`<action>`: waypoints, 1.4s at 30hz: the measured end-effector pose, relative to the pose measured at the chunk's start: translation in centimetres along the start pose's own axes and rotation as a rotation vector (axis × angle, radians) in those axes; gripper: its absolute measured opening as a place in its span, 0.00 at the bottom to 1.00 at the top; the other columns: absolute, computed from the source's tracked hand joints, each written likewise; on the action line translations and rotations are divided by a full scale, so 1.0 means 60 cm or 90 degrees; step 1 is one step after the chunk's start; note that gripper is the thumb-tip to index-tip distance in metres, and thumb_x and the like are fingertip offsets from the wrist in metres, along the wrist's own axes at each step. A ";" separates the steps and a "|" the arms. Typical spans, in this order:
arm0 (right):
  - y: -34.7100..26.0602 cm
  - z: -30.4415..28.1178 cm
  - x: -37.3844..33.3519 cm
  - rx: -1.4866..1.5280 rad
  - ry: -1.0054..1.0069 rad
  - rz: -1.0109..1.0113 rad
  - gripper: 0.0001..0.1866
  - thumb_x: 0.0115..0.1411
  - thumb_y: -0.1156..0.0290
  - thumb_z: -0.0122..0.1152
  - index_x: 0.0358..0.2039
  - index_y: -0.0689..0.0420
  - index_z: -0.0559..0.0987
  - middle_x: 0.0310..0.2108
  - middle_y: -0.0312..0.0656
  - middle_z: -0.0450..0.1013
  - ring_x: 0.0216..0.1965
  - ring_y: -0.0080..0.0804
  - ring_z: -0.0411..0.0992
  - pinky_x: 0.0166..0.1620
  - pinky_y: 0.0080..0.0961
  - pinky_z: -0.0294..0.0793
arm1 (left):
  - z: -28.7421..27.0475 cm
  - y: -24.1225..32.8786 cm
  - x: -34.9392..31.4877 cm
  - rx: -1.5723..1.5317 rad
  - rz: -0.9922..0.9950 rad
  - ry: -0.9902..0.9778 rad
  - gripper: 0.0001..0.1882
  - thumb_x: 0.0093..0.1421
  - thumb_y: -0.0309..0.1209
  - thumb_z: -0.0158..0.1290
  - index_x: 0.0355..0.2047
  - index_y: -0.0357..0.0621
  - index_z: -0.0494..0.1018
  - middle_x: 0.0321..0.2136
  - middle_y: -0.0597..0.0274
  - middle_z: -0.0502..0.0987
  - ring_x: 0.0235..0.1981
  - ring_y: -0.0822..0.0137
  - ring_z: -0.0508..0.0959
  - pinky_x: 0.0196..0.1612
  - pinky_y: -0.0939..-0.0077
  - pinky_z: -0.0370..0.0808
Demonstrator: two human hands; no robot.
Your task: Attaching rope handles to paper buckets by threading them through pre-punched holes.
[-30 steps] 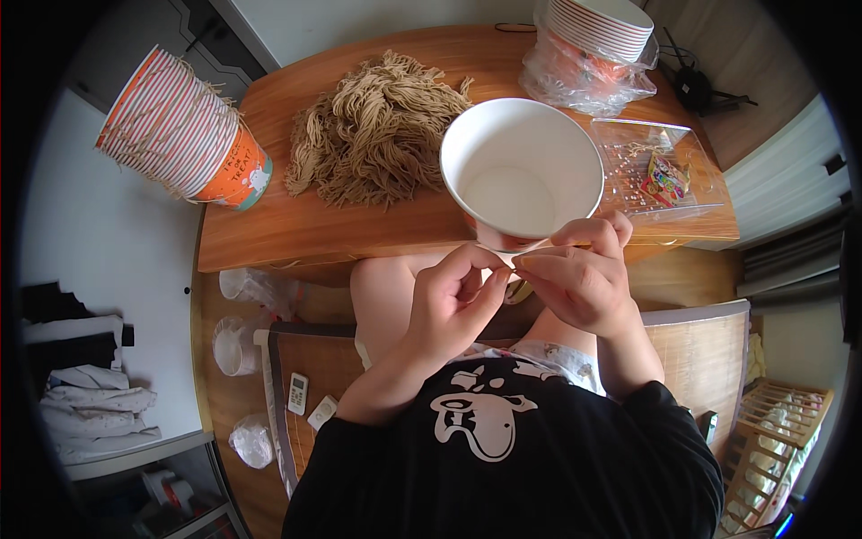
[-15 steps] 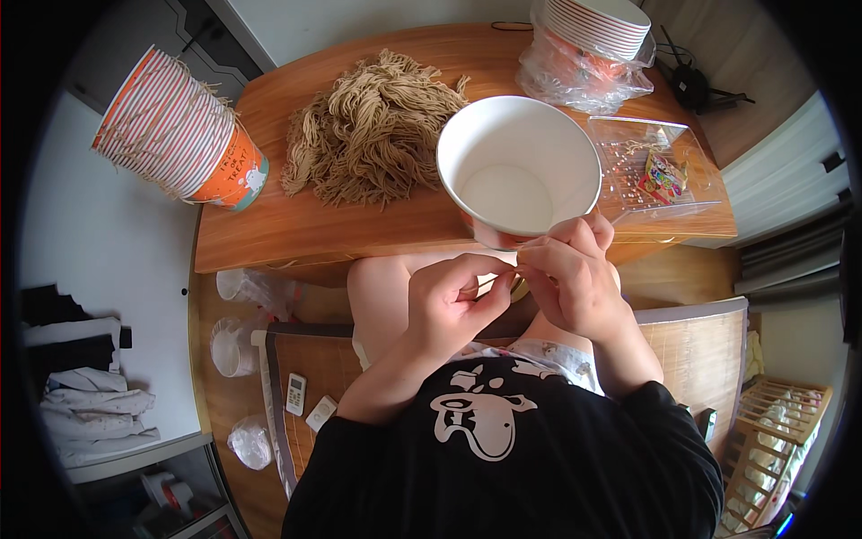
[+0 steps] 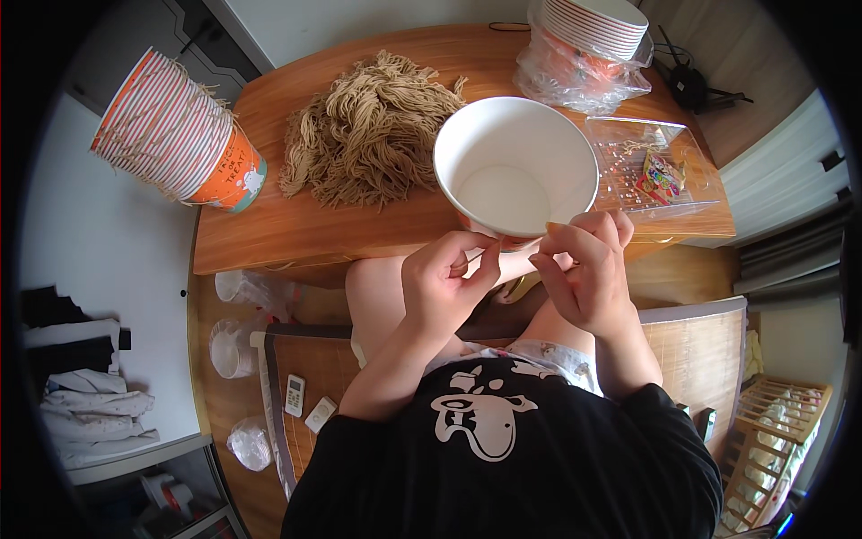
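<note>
A large white-lined paper bucket [image 3: 462, 171] stands at the table's near edge, its mouth facing me. Just in front of it, over my lap, are both hands. My left hand [image 3: 449, 283] has its thumb and index finger brought together in a pinch; a thin light line shows by them, too fine to name surely. My right hand [image 3: 588, 274] is raised by the bucket's lower right rim with its fingers curled in; whatever they hold is too small or hidden. Behind the bucket, to its left, lies a loose heap of tan cord [image 3: 373, 135].
Striped orange buckets [image 3: 180, 135] with cords are stacked at the left. A clear tray [image 3: 620, 202] holds small beads and a colourful packet [image 3: 662, 177]. Wrapped buckets [image 3: 588, 67] stand at the back right. Two remotes [image 3: 294, 395] lie on the mat at my left.
My hands have come apart from their meeting point and risen slightly toward the bucket. My left hand shifted left, my right a little to the right. The bucket has barely moved.
</note>
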State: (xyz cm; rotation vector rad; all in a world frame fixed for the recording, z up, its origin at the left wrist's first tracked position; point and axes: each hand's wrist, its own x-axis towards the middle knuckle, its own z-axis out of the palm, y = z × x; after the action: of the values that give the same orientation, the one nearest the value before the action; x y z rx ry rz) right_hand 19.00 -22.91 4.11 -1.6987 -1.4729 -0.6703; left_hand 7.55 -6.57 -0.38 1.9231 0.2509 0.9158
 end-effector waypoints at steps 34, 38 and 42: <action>0.035 -0.024 0.146 0.216 -0.227 0.097 0.23 0.54 0.79 0.65 0.51 0.46 0.79 0.31 0.27 0.77 0.41 0.32 0.75 0.57 0.36 0.65 | -0.002 -0.003 0.005 -0.459 -0.130 -0.152 0.14 0.74 0.40 0.47 0.44 0.41 0.68 0.37 0.63 0.74 0.34 0.76 0.73 0.38 0.80 0.69; -0.020 -0.024 0.108 0.129 -0.129 0.012 0.27 0.44 0.82 0.71 0.47 0.50 0.82 0.32 0.26 0.76 0.36 0.29 0.72 0.48 0.31 0.66 | -0.006 -0.001 0.010 -0.470 -0.214 -0.158 0.19 0.75 0.43 0.44 0.45 0.39 0.74 0.42 0.63 0.79 0.42 0.75 0.77 0.44 0.79 0.74; -0.030 0.004 0.042 -0.027 -0.093 -0.080 0.27 0.42 0.76 0.76 0.47 0.47 0.81 0.36 0.25 0.77 0.36 0.27 0.71 0.46 0.30 0.64 | -0.006 -0.003 0.025 -0.539 -0.241 -0.226 0.12 0.74 0.33 0.49 0.45 0.35 0.74 0.41 0.59 0.81 0.43 0.74 0.79 0.49 0.76 0.75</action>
State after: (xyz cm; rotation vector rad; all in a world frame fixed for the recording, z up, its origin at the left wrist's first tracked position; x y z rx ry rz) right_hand 17.69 -21.21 6.40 -1.7288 -1.6900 -0.6592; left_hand 8.37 -5.46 0.32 1.1555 -0.0007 0.3193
